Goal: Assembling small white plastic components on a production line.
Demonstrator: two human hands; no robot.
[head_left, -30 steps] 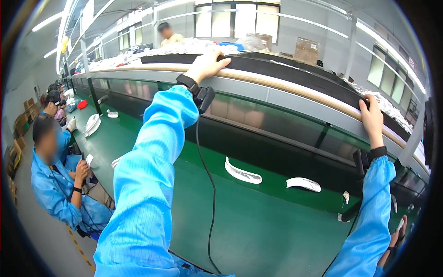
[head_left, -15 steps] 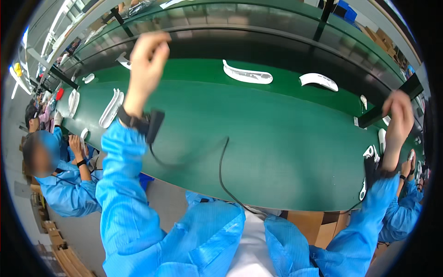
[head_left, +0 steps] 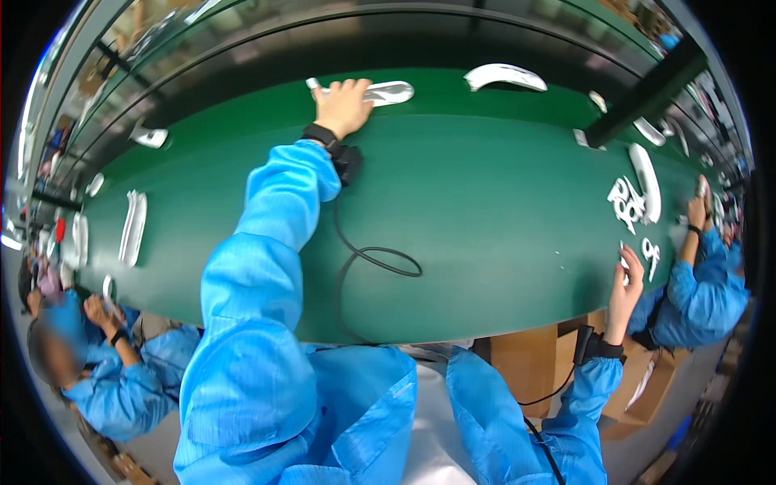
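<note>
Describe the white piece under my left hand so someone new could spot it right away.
Start at the long green belt and look to its far edge. There the left hand rests on a long, flat white plastic piece. A similar curved white piece lies further right, but no hand touches that one.

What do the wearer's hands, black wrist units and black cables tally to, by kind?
Hands: 2, left hand and right hand
Wrist units: 2
Cables: 2
Total: 6
</note>
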